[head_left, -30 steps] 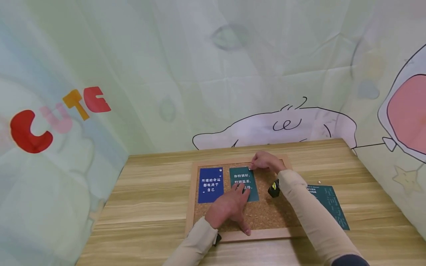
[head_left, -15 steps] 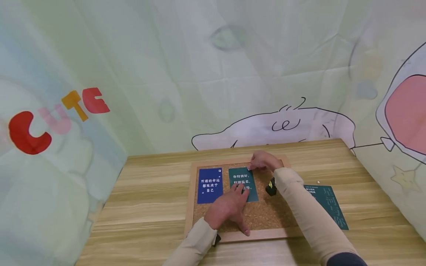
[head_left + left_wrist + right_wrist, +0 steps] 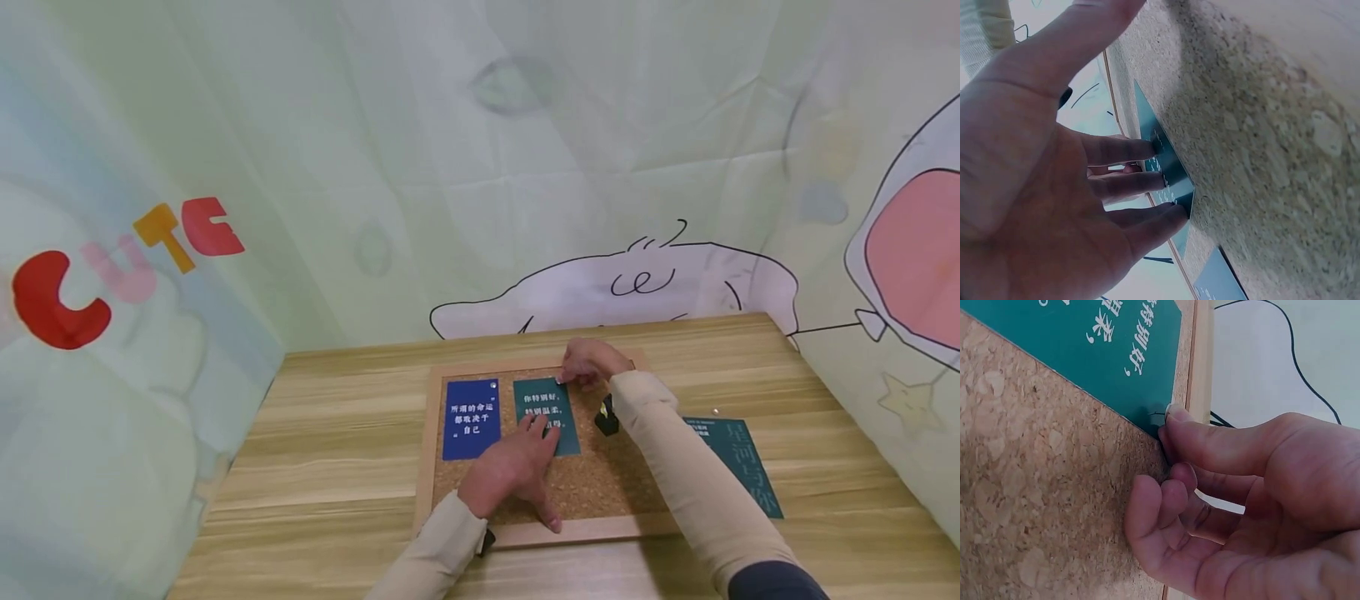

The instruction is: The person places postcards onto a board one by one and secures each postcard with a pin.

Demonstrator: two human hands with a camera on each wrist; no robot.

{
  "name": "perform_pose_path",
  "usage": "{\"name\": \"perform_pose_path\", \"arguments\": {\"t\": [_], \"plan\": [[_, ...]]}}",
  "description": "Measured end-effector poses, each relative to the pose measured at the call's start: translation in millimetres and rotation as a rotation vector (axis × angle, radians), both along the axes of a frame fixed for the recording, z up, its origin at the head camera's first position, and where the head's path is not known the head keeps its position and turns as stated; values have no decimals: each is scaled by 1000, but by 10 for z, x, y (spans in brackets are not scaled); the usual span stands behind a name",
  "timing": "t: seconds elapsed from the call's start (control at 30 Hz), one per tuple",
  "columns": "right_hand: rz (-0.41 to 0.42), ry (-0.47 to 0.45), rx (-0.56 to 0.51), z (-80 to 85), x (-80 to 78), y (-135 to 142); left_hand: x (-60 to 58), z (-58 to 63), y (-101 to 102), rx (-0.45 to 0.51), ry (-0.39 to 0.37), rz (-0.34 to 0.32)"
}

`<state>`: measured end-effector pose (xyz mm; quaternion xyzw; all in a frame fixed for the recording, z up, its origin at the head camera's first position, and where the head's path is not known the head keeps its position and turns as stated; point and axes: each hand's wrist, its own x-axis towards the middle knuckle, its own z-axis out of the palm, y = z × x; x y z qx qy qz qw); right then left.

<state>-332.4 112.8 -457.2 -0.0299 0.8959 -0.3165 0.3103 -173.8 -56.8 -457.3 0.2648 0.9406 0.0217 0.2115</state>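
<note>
A green card (image 3: 542, 397) with white writing lies on the framed corkboard (image 3: 600, 492). The spread fingertips of my left hand (image 3: 512, 467) press on its lower part, the thumb reaching down to the board's front frame; the left wrist view shows those fingers (image 3: 1129, 183) nearly straight on the card. At the card's top right corner my right hand (image 3: 592, 362) pinches a thumbtack between thumb and forefinger. Its thin pin (image 3: 1157, 414) shows against the card in the right wrist view, while the fingers mostly hide the head.
Left of the green card, a blue card (image 3: 471, 418) is held on the cork by a silver thumbtack (image 3: 493, 385). Another green card (image 3: 750, 467) lies on the wooden table (image 3: 337, 467) to the right, partly under my right sleeve. Beyond it sits a small loose thumbtack (image 3: 715, 411).
Both hands keep their places on the green card and at its corner. My right forearm has shifted very slightly left, and the head view has drifted a little.
</note>
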Motion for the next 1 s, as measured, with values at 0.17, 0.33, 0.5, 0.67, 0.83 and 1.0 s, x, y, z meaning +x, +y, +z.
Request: {"name": "perform_pose_path", "arguments": {"t": [0.17, 0.33, 0.5, 0.67, 0.83, 1.0], "plan": [[-21, -9, 22, 30, -1, -17, 4, 14, -4, 1, 9, -2], [7, 44, 106, 48, -8, -20, 0, 18, -8, 11, -11, 6], [85, 156, 222, 35, 3, -21, 2, 6, -5, 16, -31, 17], [80, 227, 293, 35, 37, -33, 3, 3, 2, 13, -36, 19], [-14, 250, 308, 53, 79, -57, -3, -3, 6, 7, -29, 15], [-56, 261, 318, 52, 86, -91, 0, -1, 3, 6, -23, 18]]}}
